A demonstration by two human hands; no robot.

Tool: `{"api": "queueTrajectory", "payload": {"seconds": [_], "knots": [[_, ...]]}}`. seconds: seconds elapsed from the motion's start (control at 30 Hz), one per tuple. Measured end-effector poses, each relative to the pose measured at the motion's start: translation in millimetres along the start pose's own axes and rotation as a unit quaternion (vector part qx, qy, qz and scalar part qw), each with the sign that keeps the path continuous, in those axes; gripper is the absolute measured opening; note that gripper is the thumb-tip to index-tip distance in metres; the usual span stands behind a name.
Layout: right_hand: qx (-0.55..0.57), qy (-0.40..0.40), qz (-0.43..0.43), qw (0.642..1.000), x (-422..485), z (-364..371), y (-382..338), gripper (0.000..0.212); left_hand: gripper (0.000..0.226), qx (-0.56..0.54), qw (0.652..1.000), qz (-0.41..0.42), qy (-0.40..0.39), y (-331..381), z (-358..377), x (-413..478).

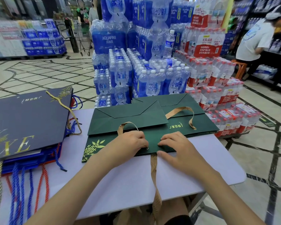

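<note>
1. Head view, the work: on my feed a flat green bag (104,141) lies on the pale counter (120,184), its leaf-printed mouth end towards the wearer. I take this bag as my landmark.
2. Head view, left hand (130,142): it rests on top of the bag near the middle of its near edge. Its fingers (141,140) are curled tight, tips down beside a small metal eyelet (147,148). I cannot tell whether they pinch anything there.
3. Head view, right hand (177,146): it sits just right of the eyelet. Its fingers (162,142) are bent down onto the bag's face and the thumb lies at the near edge, so the edge is nipped narrowly between them.
4. Head view, gold ribbon (153,168): it comes out at the bag's near edge, in the small gap between the two hands and just beside the right thumb. From there it trails across the counter and drops over the counter's front.
5. Head view, surroundings: a second green bag (201,120) lies partly under the far right of my landmark, its own ribbon handle looped on top. Well left of the landmark, a pile of navy bags (28,119) hangs cord handles over the counter edge. Beyond the landmark stand stacked packs of bottled water (152,82) on the shop floor.
</note>
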State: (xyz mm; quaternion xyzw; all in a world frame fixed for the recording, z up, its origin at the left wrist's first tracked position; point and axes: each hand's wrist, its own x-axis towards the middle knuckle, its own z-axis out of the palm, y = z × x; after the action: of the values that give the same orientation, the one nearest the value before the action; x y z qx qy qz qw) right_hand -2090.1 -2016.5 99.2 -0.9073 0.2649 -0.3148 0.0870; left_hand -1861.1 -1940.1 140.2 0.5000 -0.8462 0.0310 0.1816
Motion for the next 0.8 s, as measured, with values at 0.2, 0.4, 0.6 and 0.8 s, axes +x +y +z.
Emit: {"api": "queueTrajectory", "payload": {"seconds": [0.2, 0.4, 0.6, 0.8], "knots": [[-0.09, 0.094, -0.059, 0.99, 2, -2, -2, 0.034, 0.017, -0.069, 0.993, -0.071, 0.063, 9, 0, 0], [-0.137, 0.167, -0.068, 0.974, 4, -5, -7, 0.03, 0.028, -0.154, 0.982, -0.098, 0.049, 8, -4, -10], [-0.13, 0.184, -0.047, 0.973, 4, -11, -13, 0.024, 0.019, -0.135, 0.981, -0.129, 0.056, 9, -4, -11], [-0.169, 0.182, 0.021, 0.968, -7, 6, -50, 0.024, 0.023, -0.139, 0.986, -0.078, 0.045, 8, -6, -8]]}}
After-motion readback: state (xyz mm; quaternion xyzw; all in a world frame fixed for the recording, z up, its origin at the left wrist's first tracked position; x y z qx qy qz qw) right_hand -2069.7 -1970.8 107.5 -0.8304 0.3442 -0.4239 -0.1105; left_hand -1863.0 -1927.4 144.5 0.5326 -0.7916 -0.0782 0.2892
